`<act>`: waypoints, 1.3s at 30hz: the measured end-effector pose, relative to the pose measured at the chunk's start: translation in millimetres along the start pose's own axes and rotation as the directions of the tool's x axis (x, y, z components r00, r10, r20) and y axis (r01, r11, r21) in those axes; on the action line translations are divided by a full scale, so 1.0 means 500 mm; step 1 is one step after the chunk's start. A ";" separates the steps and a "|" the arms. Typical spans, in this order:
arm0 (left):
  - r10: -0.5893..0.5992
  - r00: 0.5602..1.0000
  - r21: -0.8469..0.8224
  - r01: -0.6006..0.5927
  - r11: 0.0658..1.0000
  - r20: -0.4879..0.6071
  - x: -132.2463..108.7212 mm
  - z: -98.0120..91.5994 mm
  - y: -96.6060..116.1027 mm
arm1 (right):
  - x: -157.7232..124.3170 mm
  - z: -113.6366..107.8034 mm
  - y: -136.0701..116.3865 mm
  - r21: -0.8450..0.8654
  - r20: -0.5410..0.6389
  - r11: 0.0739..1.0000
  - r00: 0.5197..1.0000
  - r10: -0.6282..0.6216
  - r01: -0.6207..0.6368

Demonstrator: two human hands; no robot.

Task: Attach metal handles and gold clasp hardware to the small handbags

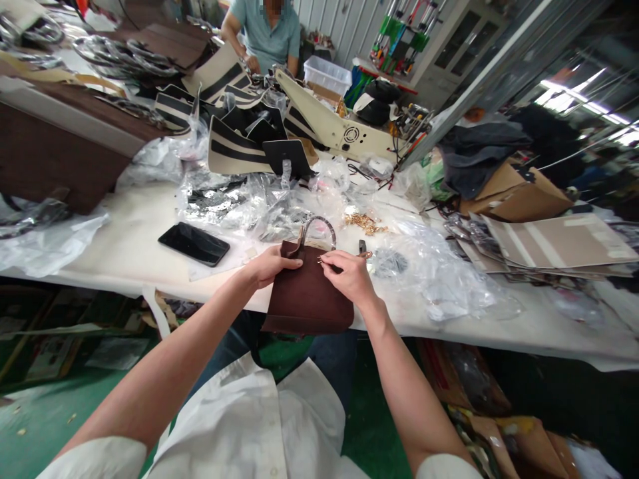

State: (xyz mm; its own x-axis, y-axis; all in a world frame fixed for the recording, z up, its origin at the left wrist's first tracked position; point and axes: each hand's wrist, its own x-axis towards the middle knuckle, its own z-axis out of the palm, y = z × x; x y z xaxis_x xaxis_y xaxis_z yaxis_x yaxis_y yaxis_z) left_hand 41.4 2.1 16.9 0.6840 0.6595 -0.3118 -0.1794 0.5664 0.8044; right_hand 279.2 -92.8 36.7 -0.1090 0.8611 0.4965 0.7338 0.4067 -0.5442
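Observation:
A dark brown handbag (pixel 308 296) lies at the table's front edge, its curved handle (pixel 327 225) pointing away from me. My left hand (pixel 273 265) grips the bag's upper left side, thumb on top and fingers partly hidden beneath. My right hand (pixel 347 271) is closed in a pinch on a small gold metal piece (pixel 320 260) at the bag's upper right face. Whether that piece is fixed to the bag I cannot tell. Beyond the right hand lies a pile of small gold metal parts (pixel 367 223). A small dark tool-like item (pixel 363 248) sits just right of the bag.
A black phone (pixel 194 243) lies to the left. Clear plastic bags (pixel 449 279) spread across the right and the middle. Stacked brown pieces (pixel 60 133) stand at the left, cardboard sheets (pixel 559 239) at the right. A person (pixel 269 36) sits across the table beside a cream machine (pixel 329 126).

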 end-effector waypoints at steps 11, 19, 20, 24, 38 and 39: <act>0.029 1.000 -0.007 -0.029 1.000 0.002 0.000 -0.001 -0.008 | 0.007 0.003 -0.008 -0.040 0.060 0.999 0.998 -0.010 0.012; 0.047 0.999 -0.005 -0.047 0.999 -0.022 -0.002 0.002 -0.010 | 0.011 0.000 -0.014 -0.034 0.088 0.999 0.996 -0.005 0.008; 0.053 0.998 0.001 -0.053 0.999 -0.023 -0.003 0.003 -0.010 | 0.012 0.000 -0.015 -0.052 0.088 0.999 0.996 0.002 0.003; 0.077 0.996 0.021 -0.076 0.997 -0.039 -0.004 0.006 -0.009 | 0.022 -0.003 -0.020 -0.186 0.136 0.981 0.990 -0.022 0.048; 0.135 0.988 0.075 -0.130 0.989 -0.078 -0.003 0.013 -0.021 | 0.017 -0.001 -0.039 -0.283 0.252 0.955 0.968 -0.012 0.085; 0.140 0.987 0.082 -0.133 0.988 -0.085 -0.003 0.012 -0.022 | 0.015 0.003 -0.041 -0.294 0.256 0.952 0.967 -0.013 0.090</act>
State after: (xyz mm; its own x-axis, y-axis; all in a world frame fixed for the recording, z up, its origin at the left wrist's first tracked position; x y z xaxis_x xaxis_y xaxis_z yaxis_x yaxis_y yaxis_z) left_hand 46.7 -8.0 11.6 0.5897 0.7718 -0.2379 -0.2104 0.4312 0.8774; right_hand 262.2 -94.3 50.5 -0.2862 0.9053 0.3139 0.8856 0.3750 -0.2741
